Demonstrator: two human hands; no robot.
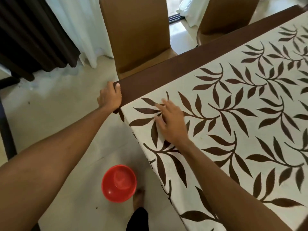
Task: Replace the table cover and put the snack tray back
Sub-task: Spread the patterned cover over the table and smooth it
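A dark brown curtain (33, 34) and a sheer white curtain (80, 27) hang at the left above a pale glossy tiled floor (58, 114), where a round red plastic bowl (119, 183) sits beside a bare foot (138, 197). The left grip (110, 98) curls round the corner of the cream woven table cover with brown leaf print and dark brown border (233, 130), spread smooth over the bench by a tan high-backed chair (135, 34); the right grip (171, 120) presses flat on the cloth, fingers straight, holding nothing

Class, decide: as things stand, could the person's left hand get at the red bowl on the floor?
Probably yes, once freed: the left hand grips the table cover at its corner, and the red bowl sits below on open floor, with nothing between.
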